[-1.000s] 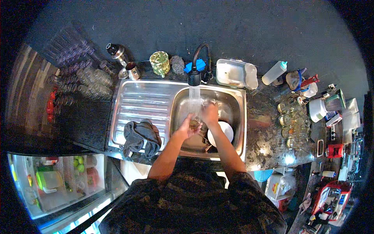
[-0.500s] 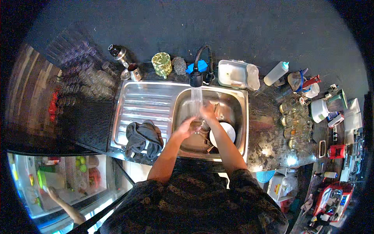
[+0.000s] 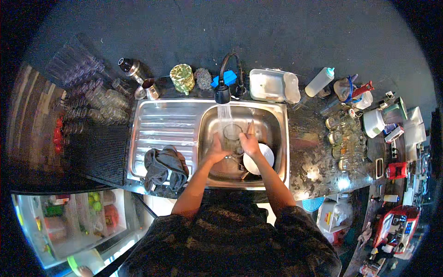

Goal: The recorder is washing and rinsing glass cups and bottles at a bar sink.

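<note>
Both my hands are inside the steel sink basin point(image 3: 272, 117), close to the stream from the black tap point(image 3: 222, 94). My right hand point(image 3: 249, 144) is closed on what looks like a clear glass point(image 3: 232, 132), its round rim up near the falling water. My left hand point(image 3: 218, 148) is on the glass's left side, fingers stretched and thumb apart; whether it touches the glass I cannot tell. A white bowl point(image 3: 259, 159) lies in the basin beneath my right wrist. Other utensils lie near it, partly hidden by my hands.
A grey cloth point(image 3: 166, 167) lies on the ribbed drainboard point(image 3: 164, 122). Behind the sink stand a camouflage-patterned cup point(image 3: 182, 77), a scouring pad point(image 3: 203, 78), a blue sponge point(image 3: 224, 79) and a plastic tub point(image 3: 267, 85). Glasses point(image 3: 104, 99) crowd the left; jars point(image 3: 344, 138) the right.
My hands have shifted slightly, and the glass's rim now shows between them. At lower left, another person's hand has moved from the fridge shelves down with a green-lidded container.
</note>
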A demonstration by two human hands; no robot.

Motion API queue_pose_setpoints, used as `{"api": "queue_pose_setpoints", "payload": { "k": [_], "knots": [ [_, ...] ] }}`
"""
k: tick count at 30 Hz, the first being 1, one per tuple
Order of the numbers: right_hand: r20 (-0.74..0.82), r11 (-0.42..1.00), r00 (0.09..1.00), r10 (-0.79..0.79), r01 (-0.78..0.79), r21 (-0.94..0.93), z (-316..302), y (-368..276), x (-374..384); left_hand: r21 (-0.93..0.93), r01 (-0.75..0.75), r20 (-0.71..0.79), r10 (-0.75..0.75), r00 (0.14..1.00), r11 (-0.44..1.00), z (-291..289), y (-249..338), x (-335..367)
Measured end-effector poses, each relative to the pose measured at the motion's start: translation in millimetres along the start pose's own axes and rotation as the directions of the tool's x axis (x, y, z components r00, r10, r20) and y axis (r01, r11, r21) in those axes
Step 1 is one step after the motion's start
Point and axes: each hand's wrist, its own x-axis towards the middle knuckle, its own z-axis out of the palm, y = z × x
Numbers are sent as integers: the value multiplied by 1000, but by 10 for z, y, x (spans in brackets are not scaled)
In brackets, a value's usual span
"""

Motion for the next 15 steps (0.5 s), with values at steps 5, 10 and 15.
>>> {"api": "queue_pose_setpoints", "payload": {
  "k": [5, 10, 15],
  "knots": [
    [-26, 933, 989, -147, 129, -335, 95, -49, -49, 305, 71, 142, -119, 983, 950, -166, -47, -38],
    [356, 962, 894, 272, -241, -130, -98, -310, 32, 214, 97, 167, -135, 977, 972, -224, -26, -88],
    [403, 932, 845, 352, -357, -66, -106, -320, 123, 150, 143, 176, -168, 970, 978, -197, -118, -88]
  ]
}}
